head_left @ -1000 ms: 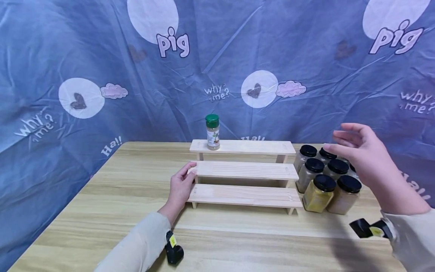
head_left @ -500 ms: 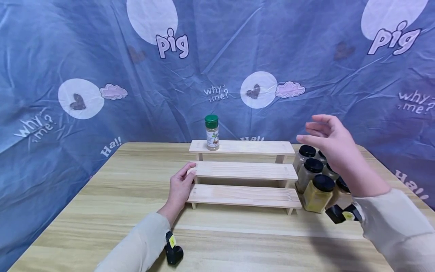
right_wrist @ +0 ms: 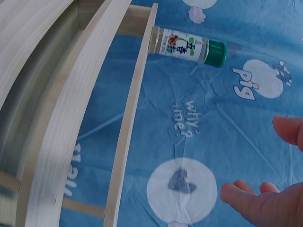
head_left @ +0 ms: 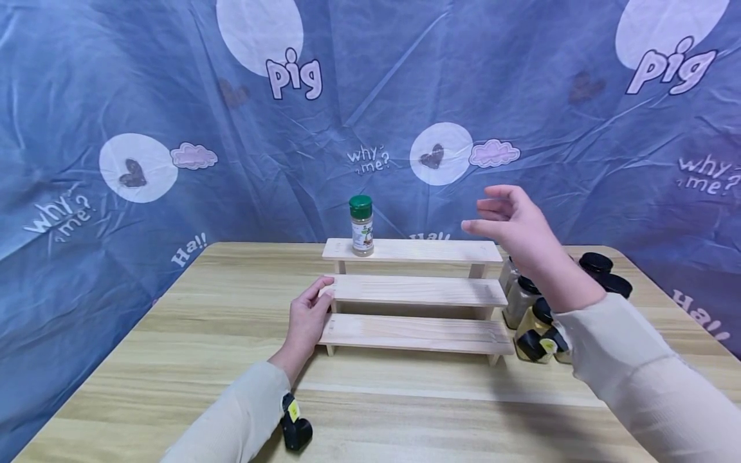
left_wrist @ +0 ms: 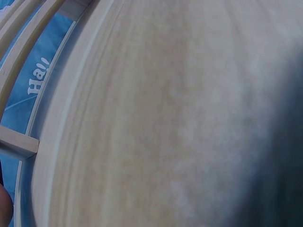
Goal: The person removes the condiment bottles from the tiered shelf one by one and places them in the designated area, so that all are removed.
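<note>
In the head view a three-step wooden spice rack (head_left: 417, 290) stands on the table. My left hand (head_left: 309, 315) grips the left end of its middle step with thumb and fingers. A spice shaker (head_left: 362, 235) with a green cap and a printed label stands upright near the left end of the top step. My right hand (head_left: 515, 225) hovers above the rack's right end, thumb and fingers apart, holding nothing. The right wrist view shows the same shaker (right_wrist: 184, 46) and fingertips (right_wrist: 232, 191), well apart from each other. Only a fingertip (left_wrist: 4, 208) shows in the left wrist view.
Several black-lidded spice jars (head_left: 521, 302) stand close to the rack's right side, partly hidden by my right arm. A patterned blue cloth (head_left: 347, 128) hangs behind the wood-grain table (head_left: 173, 360). My right sleeve (head_left: 631, 360) crosses in front of the jars.
My right hand has moved left, from over the jars to above the rack's right end, still holding nothing. The left hand, rack and shaker have stayed in place.
</note>
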Action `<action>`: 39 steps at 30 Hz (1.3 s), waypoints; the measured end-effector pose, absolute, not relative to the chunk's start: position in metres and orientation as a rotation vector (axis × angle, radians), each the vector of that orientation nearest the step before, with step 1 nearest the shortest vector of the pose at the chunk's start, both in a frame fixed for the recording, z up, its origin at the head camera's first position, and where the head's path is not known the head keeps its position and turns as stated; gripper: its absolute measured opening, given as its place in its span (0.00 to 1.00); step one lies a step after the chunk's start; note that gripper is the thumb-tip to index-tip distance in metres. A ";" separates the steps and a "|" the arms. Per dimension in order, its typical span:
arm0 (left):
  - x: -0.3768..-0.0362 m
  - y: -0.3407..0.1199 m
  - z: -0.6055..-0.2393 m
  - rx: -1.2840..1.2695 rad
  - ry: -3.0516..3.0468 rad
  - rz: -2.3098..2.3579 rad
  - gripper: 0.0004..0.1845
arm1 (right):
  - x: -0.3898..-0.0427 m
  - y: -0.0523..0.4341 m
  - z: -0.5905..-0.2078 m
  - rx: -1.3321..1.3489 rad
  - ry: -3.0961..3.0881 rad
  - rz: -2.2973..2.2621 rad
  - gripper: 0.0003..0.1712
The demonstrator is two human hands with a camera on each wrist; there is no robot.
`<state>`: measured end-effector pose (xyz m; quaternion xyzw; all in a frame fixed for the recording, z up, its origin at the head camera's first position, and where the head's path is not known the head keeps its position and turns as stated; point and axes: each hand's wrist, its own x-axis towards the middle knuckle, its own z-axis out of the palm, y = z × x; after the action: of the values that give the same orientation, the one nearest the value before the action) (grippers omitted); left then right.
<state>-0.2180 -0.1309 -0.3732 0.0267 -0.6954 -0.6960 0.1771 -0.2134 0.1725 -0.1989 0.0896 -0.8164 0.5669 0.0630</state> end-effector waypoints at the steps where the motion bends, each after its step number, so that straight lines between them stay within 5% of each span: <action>1: -0.218 -0.131 -0.373 0.076 -1.969 -1.971 0.15 | -0.215 0.170 -0.199 0.275 -2.469 1.715 0.44; 39: -0.219 -0.132 -0.373 0.058 -1.950 -1.983 0.15 | -0.253 0.069 -0.217 0.264 -2.460 1.877 0.40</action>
<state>-0.2187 -0.1323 -0.3734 0.0206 -0.6898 -0.7012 0.1789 -0.2529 0.0689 -0.2173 0.0850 -0.7920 0.6044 0.0180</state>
